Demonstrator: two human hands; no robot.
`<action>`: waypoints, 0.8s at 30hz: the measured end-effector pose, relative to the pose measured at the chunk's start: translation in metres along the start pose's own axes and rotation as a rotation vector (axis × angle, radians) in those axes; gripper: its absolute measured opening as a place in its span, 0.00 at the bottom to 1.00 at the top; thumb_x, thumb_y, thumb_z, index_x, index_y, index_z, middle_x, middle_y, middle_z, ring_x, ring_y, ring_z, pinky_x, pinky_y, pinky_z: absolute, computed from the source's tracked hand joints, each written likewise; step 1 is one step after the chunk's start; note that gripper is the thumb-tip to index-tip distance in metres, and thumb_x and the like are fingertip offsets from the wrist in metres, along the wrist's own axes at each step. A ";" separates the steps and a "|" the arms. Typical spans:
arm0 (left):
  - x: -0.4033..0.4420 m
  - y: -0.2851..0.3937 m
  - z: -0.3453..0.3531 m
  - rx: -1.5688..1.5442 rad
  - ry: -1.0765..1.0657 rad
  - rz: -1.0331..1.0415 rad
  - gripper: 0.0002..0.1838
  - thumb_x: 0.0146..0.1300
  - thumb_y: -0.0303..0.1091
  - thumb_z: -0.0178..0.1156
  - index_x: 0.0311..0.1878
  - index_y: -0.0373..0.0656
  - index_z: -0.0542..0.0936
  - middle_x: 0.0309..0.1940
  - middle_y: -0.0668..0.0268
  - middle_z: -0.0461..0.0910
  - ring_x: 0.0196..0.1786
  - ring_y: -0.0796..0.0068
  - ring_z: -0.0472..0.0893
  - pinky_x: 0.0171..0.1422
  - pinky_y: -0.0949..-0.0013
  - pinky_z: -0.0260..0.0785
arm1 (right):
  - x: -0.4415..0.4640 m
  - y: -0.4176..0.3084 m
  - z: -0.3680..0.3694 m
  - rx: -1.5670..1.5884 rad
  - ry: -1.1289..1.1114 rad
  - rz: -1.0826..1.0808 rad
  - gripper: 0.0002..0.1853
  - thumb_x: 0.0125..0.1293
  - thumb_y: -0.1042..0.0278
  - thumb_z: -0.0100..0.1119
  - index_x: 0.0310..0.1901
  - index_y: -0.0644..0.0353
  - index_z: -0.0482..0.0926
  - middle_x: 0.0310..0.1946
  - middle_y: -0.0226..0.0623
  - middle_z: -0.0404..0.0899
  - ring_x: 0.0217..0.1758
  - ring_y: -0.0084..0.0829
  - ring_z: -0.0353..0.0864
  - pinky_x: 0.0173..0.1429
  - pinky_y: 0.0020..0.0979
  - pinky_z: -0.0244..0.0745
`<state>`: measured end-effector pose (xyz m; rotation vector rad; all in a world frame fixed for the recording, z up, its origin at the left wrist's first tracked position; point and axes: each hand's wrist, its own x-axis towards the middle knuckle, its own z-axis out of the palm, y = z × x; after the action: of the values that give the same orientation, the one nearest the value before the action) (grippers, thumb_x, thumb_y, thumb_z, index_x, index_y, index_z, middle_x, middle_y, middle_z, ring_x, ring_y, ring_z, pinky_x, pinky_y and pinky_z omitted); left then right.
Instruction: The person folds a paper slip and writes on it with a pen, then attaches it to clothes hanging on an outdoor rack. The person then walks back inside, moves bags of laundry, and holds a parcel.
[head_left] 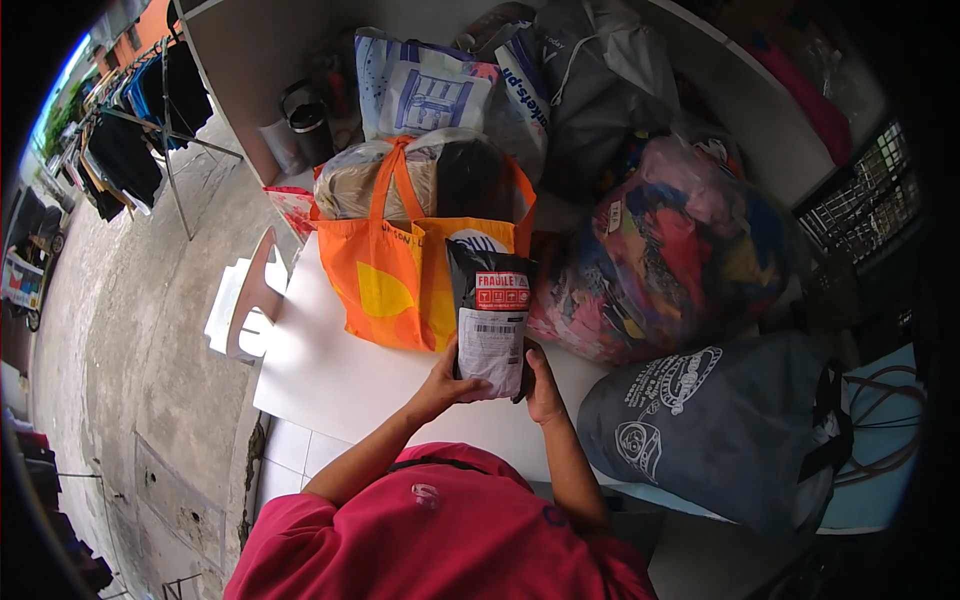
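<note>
A black plastic parcel stands upright between my two hands, with a red FRAGILE sticker and a white shipping label facing me. My left hand grips its lower left side, the thumb across the bottom of the label. On the lower right edge, my right hand is closed around the side; some of its fingers are hidden behind the parcel. Just behind the parcel stands an orange tote bag with a yellow patch, filled with wrapped bundles. Both hands are above the white table.
A clear plastic sack of colourful cloth sits right of the tote. A dark grey printed bag lies nearer me. Behind are a white-and-blue bag and a tumbler. A white chair and clothes racks stand left.
</note>
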<state>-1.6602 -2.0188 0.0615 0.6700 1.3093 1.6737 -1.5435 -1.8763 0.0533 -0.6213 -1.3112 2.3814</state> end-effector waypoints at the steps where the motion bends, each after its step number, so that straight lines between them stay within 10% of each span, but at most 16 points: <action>1: 0.001 -0.002 -0.001 0.025 0.001 0.007 0.45 0.48 0.25 0.63 0.65 0.41 0.46 0.55 0.59 0.63 0.54 0.69 0.69 0.52 0.69 0.69 | -0.001 -0.001 0.000 0.003 0.004 0.003 0.25 0.60 0.50 0.49 0.55 0.57 0.65 0.49 0.31 0.69 0.54 0.27 0.66 0.57 0.28 0.59; 24: 0.002 -0.008 -0.002 0.129 0.000 0.070 0.45 0.48 0.25 0.63 0.65 0.40 0.45 0.56 0.58 0.62 0.56 0.68 0.68 0.54 0.69 0.68 | -0.003 -0.005 0.003 -0.035 -0.012 -0.003 0.31 0.54 0.56 0.57 0.57 0.61 0.62 0.51 0.34 0.67 0.56 0.28 0.64 0.60 0.30 0.56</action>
<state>-1.6604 -2.0176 0.0531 0.7999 1.4167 1.6549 -1.5422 -1.8774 0.0593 -0.6147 -1.3610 2.3678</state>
